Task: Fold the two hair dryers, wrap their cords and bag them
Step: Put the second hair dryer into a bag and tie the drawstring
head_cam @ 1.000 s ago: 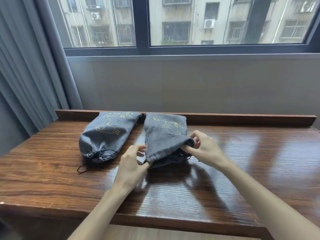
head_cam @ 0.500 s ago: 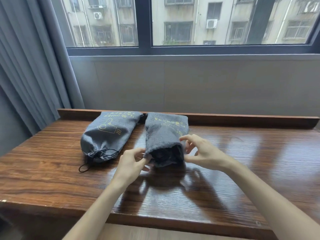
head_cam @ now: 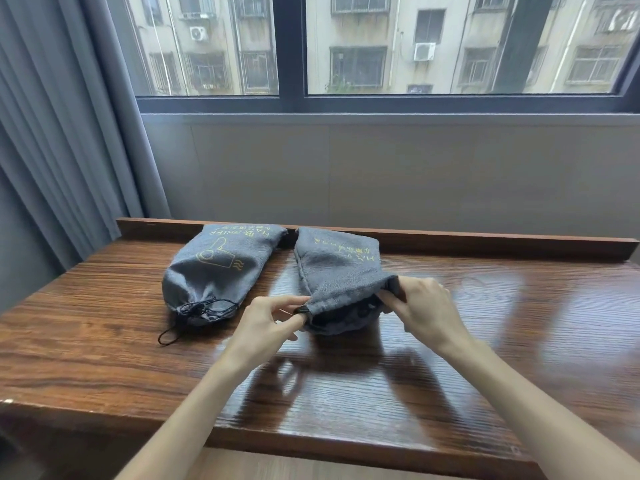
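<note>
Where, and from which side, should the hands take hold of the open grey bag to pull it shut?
Grip the right bag at its mouth hem, approaching from the near end: the opening faces the person, and the left hand and right hand already pinch its two corners.

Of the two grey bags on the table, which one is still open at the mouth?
The right bag, whose mouth both hands hold: left hand, right hand. The left bag is cinched shut by its black drawstring.
</note>
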`<state>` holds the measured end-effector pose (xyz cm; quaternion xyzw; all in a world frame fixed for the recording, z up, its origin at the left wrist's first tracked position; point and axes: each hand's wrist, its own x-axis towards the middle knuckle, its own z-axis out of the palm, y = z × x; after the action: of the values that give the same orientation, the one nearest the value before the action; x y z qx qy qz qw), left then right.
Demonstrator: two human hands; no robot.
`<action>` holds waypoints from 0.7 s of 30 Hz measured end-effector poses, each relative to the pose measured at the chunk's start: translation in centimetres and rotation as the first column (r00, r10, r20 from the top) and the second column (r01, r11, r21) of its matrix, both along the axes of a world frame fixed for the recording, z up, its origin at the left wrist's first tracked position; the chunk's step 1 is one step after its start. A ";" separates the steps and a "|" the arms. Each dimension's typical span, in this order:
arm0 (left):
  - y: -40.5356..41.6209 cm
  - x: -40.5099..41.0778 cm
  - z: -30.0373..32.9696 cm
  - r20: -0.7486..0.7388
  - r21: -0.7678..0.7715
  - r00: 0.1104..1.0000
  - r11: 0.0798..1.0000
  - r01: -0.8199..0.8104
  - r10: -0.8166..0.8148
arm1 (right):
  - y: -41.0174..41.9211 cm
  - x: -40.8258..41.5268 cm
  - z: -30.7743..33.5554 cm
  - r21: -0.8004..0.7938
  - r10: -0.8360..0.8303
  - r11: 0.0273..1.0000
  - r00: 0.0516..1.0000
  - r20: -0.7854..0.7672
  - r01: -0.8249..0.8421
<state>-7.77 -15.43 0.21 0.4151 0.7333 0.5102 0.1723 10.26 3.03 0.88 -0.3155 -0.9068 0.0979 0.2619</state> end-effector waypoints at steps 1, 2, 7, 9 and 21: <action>0.0 0.1 0.0 0.018 0.029 1.000 0.999 -0.020 0.019 | 0.1 0.2 0.1 -0.047 0.009 0.999 1.000 0.001 -0.009; -0.1 0.1 0.1 0.030 0.061 0.999 0.997 -0.040 0.038 | 0.2 0.4 0.2 -0.132 0.045 0.990 0.999 -0.018 -0.047; -0.3 0.0 1.5 0.060 0.157 0.998 0.987 -0.034 0.025 | 0.9 1.9 1.6 -0.347 0.172 0.918 0.981 -0.087 -0.192; -0.1 0.0 2.3 0.098 0.194 0.995 0.981 -0.024 0.005 | 1.2 2.5 2.4 -0.362 0.192 0.908 0.977 -0.090 -0.212; 3.3 -0.5 7.8 0.232 0.244 0.968 0.969 0.039 -0.097 | 2.1 2.6 9.0 -0.604 0.235 0.661 0.887 -0.396 -0.445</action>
<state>-8.27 -12.14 8.03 0.3924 0.6255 0.6350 0.2271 12.87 5.18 9.93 -0.1943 -0.8024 0.5144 0.2318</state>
